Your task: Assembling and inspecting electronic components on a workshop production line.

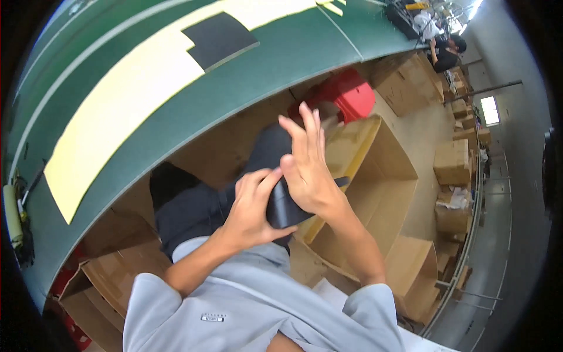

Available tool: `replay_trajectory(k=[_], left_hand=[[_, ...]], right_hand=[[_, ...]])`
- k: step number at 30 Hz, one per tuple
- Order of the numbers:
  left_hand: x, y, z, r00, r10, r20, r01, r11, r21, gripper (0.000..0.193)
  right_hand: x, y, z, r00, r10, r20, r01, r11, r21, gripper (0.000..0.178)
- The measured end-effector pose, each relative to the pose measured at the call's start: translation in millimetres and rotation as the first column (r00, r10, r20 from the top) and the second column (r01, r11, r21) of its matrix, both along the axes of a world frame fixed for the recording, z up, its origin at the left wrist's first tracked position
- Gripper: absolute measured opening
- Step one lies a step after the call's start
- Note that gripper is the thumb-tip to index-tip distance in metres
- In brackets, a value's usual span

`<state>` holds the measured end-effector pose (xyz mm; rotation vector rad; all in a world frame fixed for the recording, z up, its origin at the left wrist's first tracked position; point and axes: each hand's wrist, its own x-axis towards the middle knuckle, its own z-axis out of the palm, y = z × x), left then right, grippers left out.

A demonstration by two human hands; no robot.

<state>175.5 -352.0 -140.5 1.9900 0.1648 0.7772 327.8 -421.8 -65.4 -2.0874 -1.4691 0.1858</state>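
My left hand (251, 206) is closed around a black, smooth, bent piece (284, 205) that I hold above my lap. Its thumb lies near the upper end of the piece, while its other fingers curl under the lower end. Against the right side of the piece rests the palm of my right hand (308, 167), with its fingers stretched upward and apart. A dark strip sticks out to the right behind that wrist. Part of the black piece is hidden by both hands, so its exact kind cannot be made out.
Pale yellow sheets (123, 97) and a black sheet (220, 41) lie on the green table (275, 73) ahead. An open cardboard box (381, 176) stands at my right, with a red plastic object (352, 94) beyond it. Another person (447, 54) is at the far right.
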Motion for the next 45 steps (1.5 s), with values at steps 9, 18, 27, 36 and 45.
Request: replay_trajectory(k=[9,18,27,36,45], left_hand=[[-59,14,-24,0.998,0.052,-0.026,-0.057,0.967,-0.249,0.098],[-69,-12,-45,0.991,-0.050,-0.126,-0.008,0.906,-0.423,0.075],[-64,-10,-55,0.982,-0.134,-0.136,0.059,0.889,-0.454,0.076],[-62,-8,-51,0.969,-0.169,-0.181,0.070,0.888,-0.454,0.072],[-61,-5,-55,0.954,-0.176,-0.242,0.045,0.884,-0.466,0.072]], right_hand=[[16,-14,20,0.868,0.247,-0.431,-0.186,0.966,0.180,0.076],[-73,-63,-124,0.683,0.132,-0.719,0.185,0.920,0.345,0.070],[-67,-67,-121,0.784,0.146,-0.603,0.127,0.913,0.388,0.069],[-72,-69,-121,0.810,0.083,-0.581,0.173,0.912,0.371,0.066],[-70,-67,-129,0.804,0.060,-0.591,0.186,0.920,0.346,0.064]])
